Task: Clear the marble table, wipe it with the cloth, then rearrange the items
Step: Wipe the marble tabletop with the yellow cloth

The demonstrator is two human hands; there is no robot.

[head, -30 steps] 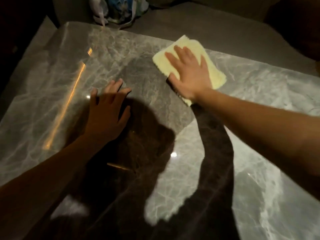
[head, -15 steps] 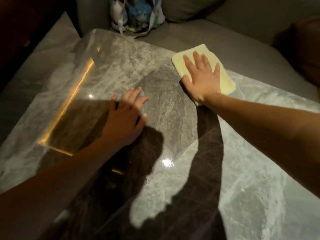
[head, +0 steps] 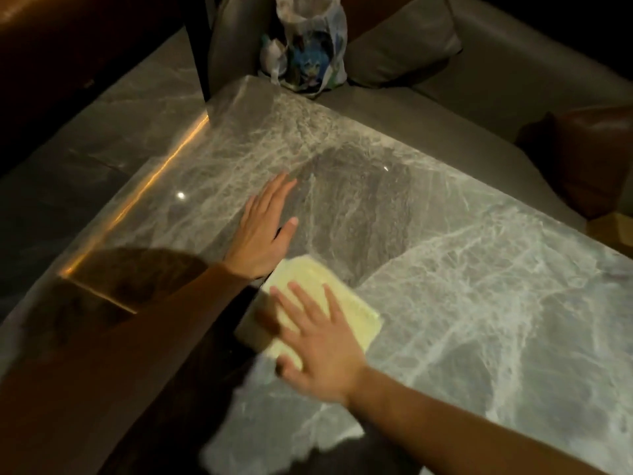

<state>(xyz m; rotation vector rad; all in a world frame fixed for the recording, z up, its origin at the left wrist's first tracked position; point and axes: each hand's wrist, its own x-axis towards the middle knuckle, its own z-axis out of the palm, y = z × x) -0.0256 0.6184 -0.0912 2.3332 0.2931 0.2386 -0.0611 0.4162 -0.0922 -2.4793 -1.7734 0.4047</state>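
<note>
**Cloth Pinned Flat Under the Right Hand, Mid-Wipe**

The folded yellow cloth (head: 325, 303) is laid flat on the marble table (head: 479, 269), towards the near-left part of the top. It is pressed down by the right hand (head: 318, 347), whose fingers are spread wide across it; nothing is gripped, only held flat under palm and fingers. The cloth's long axis is seen to run from near-left to far-right, roughly square to the right forearm, and most of the cloth lies just beyond the palm, under the fingers. The hand is blurred, so a stroke may be under way, though its direction cannot be told.

The left hand (head: 265, 231) is placed flat on the marble just beyond and to the left of the cloth, fingers together and extended, holding nothing; its wrist lies just beside the cloth's far-left corner, and whether the two touch cannot be told. The right hand is therefore the one by which the coming stroke would be driven.

No items are seen on the visible top, so clearing is judged done and rearranging not begun. A plastic bag (head: 308, 53) is seen past the far corner, on a grey sofa (head: 479, 73).
</note>
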